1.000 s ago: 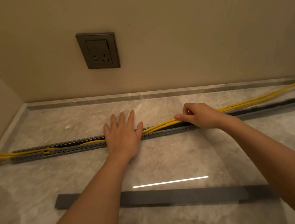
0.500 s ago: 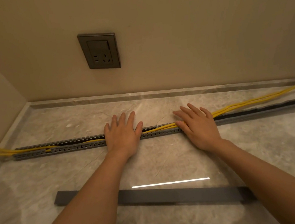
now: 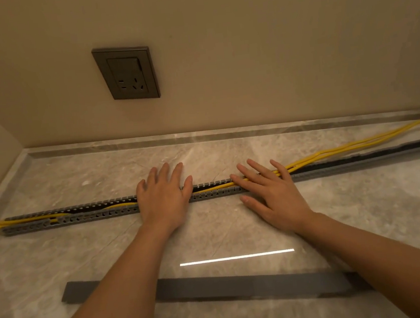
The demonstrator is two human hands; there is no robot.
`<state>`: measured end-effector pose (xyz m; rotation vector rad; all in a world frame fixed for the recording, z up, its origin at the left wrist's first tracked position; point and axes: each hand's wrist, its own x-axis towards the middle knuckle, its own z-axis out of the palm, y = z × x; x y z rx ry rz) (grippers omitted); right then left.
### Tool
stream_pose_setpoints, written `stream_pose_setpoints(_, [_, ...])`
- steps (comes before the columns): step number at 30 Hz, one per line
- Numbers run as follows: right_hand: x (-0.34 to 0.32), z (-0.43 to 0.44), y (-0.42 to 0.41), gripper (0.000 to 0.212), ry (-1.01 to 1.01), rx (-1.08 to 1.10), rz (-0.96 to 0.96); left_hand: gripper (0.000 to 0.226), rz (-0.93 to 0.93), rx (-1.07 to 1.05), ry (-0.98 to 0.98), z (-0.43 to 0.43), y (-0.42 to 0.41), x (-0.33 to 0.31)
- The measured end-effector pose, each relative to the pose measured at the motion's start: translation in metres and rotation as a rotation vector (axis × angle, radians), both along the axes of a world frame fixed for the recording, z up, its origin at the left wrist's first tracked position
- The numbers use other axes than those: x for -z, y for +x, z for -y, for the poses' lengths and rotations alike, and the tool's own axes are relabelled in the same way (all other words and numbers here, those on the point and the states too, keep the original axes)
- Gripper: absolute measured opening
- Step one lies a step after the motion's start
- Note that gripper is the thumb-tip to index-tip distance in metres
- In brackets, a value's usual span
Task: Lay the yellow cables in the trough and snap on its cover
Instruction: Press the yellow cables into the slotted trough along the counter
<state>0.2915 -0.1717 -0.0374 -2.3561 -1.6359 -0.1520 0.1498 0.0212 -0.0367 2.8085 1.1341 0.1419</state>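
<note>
Hands first: both lie palm down on the trough, and neither one grasps anything. The left hand (image 3: 165,200) is flat across the grey slotted trough (image 3: 79,218), fingers straight, slightly spread and aimed at the wall, so that stretch of the channel is hidden under the palm. The right hand (image 3: 270,193) sits just to its right, turned a little leftward. Its straight, spread fingers (image 3: 247,178) rest on top of the yellow cables (image 3: 346,147) where these meet the trough, and its thumb lies on the stone surface (image 3: 366,206) on the near side of the channel. Both forearms reach in from the bottom edge.

The trough runs left to right over the stone, parallel to the back wall, with toothed side walls and a dark inside. At the far left the cables come in from the picture's edge and enter the trough's end. They show as yellow lines between the slotted walls up to the left hand, and again between the two hands. Right of the right hand they are outside the channel (on its far side), running over the stone toward the right edge near the wall.

The cover (image 3: 244,285), a flat dark grey strip, lies on the stone close to the person, well apart from the trough, with both forearms crossing above it. A bright bar of reflected light (image 3: 237,257) sits between cover and hands.

On the wall is a dark socket plate (image 3: 127,72); any marking on it is too dim to read.
</note>
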Motion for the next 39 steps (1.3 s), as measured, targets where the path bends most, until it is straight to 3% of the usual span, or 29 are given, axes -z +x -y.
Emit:
stream_pose_setpoints(11, [-0.007,-0.002,-0.008,0.049,-0.075,0.033,-0.004,0.047,0.063,0.053,-0.018,-0.001,-0.002,0.0])
stream_pose_setpoints(17, [-0.016,-0.003,-0.011,0.051,-0.218,0.062,-0.057,0.042,-0.028,0.049,-0.052,0.001,0.002,-0.012])
stream_pose_setpoints(22, [-0.026,-0.003,-0.013,0.041,-0.028,0.173,-0.256,0.033,0.062,0.18,-0.03,0.023,0.014,-0.033])
stream_pose_setpoints(27, [-0.032,0.008,-0.003,0.027,0.071,0.115,-0.206,0.039,0.089,0.27,-0.127,0.054,0.045,-0.045])
stream_pose_setpoints(32, [-0.039,0.029,0.03,0.025,0.054,0.05,-0.142,0.039,0.104,0.241,-0.194,0.088,0.076,-0.042])
stream_pose_setpoints(39, [-0.041,0.071,0.114,0.025,0.025,-0.017,-0.157,0.041,0.244,-0.022,-0.38,0.125,0.126,-0.037])
